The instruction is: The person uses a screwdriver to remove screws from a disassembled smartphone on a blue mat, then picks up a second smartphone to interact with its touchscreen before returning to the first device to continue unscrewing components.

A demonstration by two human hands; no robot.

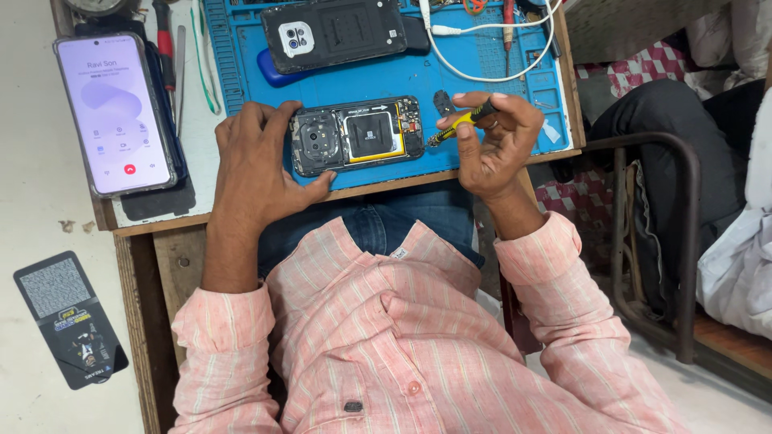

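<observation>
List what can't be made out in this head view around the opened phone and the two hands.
- Screwdriver tip: too small to tell whether it touches the opened phone.
- Opened phone's left edge: covered by the left hand.
- Screwdriver handle end: wrapped by the right hand.
- Red-handled tool: cut off by the top edge.

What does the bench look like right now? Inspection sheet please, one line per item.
Surface: blue work mat on a wooden table.
Job's things: opened phone, back off, lying flat; yellow-handled screwdriver at its right end.
Clutter: detached back cover; lit phone at left; hand tools at the top edge.
Grippers: left hand steadies the opened phone; right hand grips the screwdriver.
Cables: white cable looped on the mat.
Surroundings: metal chair frame; dark card on the floor.
</observation>
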